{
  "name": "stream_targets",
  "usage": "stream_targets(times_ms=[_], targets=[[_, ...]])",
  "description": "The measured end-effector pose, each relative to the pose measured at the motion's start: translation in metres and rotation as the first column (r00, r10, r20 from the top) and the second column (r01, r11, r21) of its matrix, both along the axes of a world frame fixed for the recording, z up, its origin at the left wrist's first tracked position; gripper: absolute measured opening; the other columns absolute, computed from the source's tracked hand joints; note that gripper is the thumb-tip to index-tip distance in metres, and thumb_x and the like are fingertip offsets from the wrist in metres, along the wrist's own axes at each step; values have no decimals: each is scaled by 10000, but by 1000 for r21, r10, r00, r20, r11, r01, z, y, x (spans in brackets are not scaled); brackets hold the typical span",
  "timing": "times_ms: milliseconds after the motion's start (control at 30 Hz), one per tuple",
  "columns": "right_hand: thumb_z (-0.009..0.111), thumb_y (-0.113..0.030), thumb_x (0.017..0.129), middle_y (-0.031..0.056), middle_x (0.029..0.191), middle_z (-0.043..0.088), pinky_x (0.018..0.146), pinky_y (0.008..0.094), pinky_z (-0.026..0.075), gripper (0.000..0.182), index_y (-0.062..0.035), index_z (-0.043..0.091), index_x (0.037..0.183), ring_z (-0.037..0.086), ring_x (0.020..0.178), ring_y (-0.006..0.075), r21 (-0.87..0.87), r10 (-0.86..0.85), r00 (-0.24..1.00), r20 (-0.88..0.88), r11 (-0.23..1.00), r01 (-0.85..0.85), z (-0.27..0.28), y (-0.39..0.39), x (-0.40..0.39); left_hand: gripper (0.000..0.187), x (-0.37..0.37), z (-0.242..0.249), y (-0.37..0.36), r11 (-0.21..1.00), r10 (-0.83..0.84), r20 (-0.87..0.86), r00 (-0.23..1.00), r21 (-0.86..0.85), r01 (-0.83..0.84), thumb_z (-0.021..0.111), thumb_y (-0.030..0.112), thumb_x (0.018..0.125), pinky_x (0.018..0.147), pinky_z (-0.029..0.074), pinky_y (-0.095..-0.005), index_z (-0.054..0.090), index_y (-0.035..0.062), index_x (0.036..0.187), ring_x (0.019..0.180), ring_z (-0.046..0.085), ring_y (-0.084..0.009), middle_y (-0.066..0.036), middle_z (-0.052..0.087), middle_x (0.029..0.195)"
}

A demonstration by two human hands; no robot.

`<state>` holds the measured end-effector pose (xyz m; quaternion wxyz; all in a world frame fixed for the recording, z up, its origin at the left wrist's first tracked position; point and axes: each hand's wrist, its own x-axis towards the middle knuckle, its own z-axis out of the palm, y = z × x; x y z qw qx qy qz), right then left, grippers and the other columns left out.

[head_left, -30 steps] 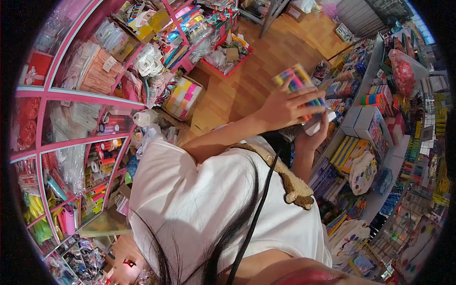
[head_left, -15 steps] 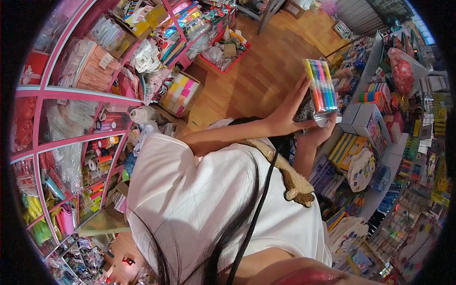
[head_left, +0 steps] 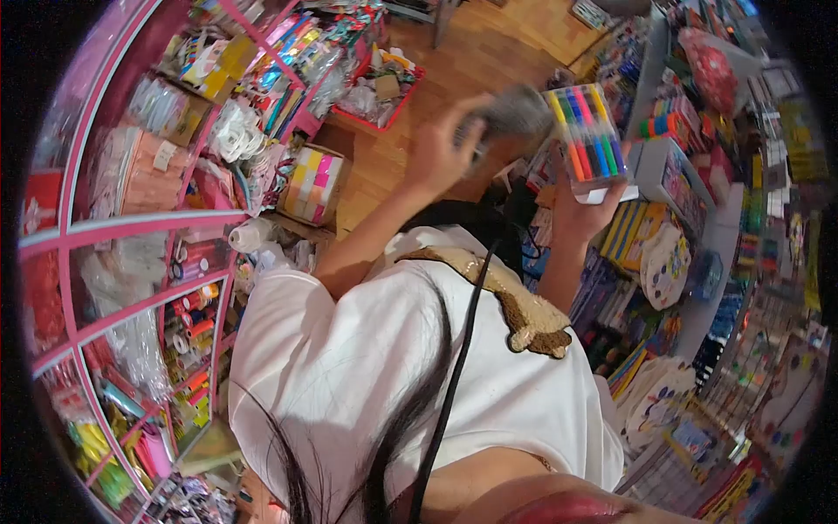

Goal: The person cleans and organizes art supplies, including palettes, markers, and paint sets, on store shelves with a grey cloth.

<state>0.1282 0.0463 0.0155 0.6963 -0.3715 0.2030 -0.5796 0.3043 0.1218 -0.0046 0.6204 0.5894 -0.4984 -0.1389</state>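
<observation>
In the head view my right hand (head_left: 583,208) grips a clear pack of coloured markers (head_left: 587,131) from below, with its colourful face turned towards me. A white flap (head_left: 604,194) sticks out at the pack's lower edge. To the left, my left hand (head_left: 447,147) is curled round a dark grey fuzzy thing (head_left: 511,118). Motion smears that thing, and its kind cannot be made out. Its right end reaches close to the pack's left side.
Pink-framed shelves (head_left: 131,223) full of packaged goods line the left. A red crate (head_left: 384,92) and a cardboard box (head_left: 310,183) stand on the wooden floor. On the right, racks hold stationery, a boxed item (head_left: 676,179) and white paint palettes (head_left: 665,266).
My left hand has moved left, away from the markers, drawing the grey fuzzy thing out from beside them. My right hand still holds the pack. The whole view has shifted slightly.
</observation>
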Motion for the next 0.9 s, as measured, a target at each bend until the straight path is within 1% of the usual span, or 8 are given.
stream_targets(times_ms=[133,300,433,467,567,600,833,900], targets=[[322,-448,927,106,1383,293,1020,583,235,554,-188,199,1401,308,1267,314,22,10,1000,22,1000,-11,-1,0,-3,250,2,15,6,991,61,-287,956,-101,-93,597,177,827,836,431,-331,553,28,1024,939,573,-276,-121,591,1023],[253,-358,964,106,1343,366,1026,394,287,485,-99,257,1374,356,1238,260,43,53,998,43,998,-55,5,22,25,231,-50,21,-9,975,-172,203,964,-107,197,620,248,805,924,349,-398,534,70,925,1082,478,-293,-114,521,1143],[215,-397,964,74,1375,323,1046,392,250,491,-119,256,1367,319,1265,235,100,183,983,-1,978,-182,-2,33,16,499,-71,31,-24,968,-209,207,956,-98,233,522,245,844,1019,152,-549,367,111,1298,1242,346,-331,-102,430,1308],[215,-405,962,67,1378,320,1047,394,249,495,-124,254,1368,317,1267,231,167,185,983,15,968,-185,-1,36,14,516,-66,39,-27,966,-243,256,936,-22,257,474,218,874,1025,250,-403,331,109,1358,1305,268,-313,-101,350,1386],[289,-413,949,42,1378,323,1043,401,244,500,-141,259,1367,313,1271,206,119,217,975,52,968,-221,-7,38,12,416,-61,37,-54,940,-325,225,919,-27,339,431,187,898,1046,218,-385,428,146,1312,1310,262,-303,-119,326,1400],[310,-409,945,40,1379,322,1042,404,243,502,-142,259,1367,311,1273,202,60,234,972,31,970,-236,-8,38,11,350,-62,36,-63,925,-366,62,929,-84,370,415,185,913,1054,209,-362,506,166,1250,1312,260,-291,-138,315,1403],[356,-421,929,40,1443,202,1062,423,186,616,-225,55,1429,236,1308,245,-150,80,994,-79,984,-92,0,42,13,336,-76,14,-70,905,-426,-300,854,-146,400,538,283,860,1046,227,-377,586,71,1116,1288,303,-307,-156,425,1321],[340,-418,936,51,1444,200,1067,428,174,596,-222,68,1428,231,1311,252,-197,20,996,-84,980,-36,0,35,6,349,-92,13,-52,895,-439,-220,871,-197,401,588,262,829,1051,211,-384,589,55,1109,1308,261,-312,-155,403,1339]])
